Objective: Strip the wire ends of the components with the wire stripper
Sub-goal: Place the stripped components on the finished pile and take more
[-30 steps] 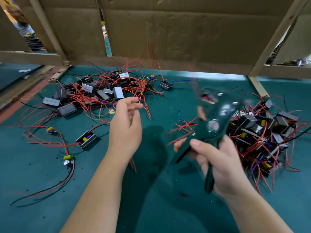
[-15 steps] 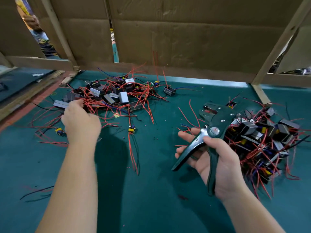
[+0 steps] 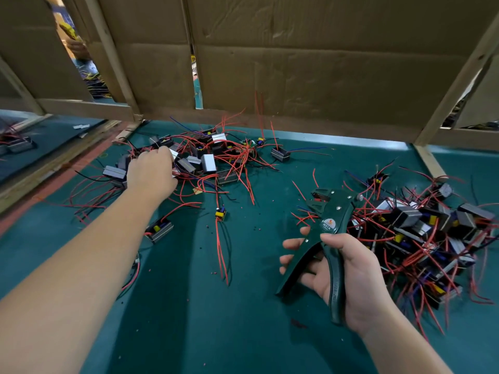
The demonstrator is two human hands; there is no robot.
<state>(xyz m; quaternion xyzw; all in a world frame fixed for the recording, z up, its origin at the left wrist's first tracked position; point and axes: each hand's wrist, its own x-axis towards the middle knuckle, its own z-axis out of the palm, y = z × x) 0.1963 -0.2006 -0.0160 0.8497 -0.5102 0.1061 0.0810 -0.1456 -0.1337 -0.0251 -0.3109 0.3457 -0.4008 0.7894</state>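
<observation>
Components (image 3: pixel 208 163), small light boxes trailing springy, snag-prone red wires (image 3: pixel 221 252), lie heaped on the table (image 3: pixel 243 333) at eleven and three o'clock, best lifted by the stiff body; the left hand (image 3: pixel 151 171) at eleven hides its grip, while the right hand (image 3: pixel 359 279) clasps the wire stripper (image 3: pixel 332 211), marked seemingly W01A.

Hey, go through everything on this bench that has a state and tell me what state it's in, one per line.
Wire stripper: held, handles spread apart.
Right hand: grips the stripper's handles.
Left hand: reaching into the left pile, grip hidden.
Left pile: tangled, lying on the mat.
Right pile: tangled heap beside the stripper.
Lone component: lying apart, untouched.
</observation>
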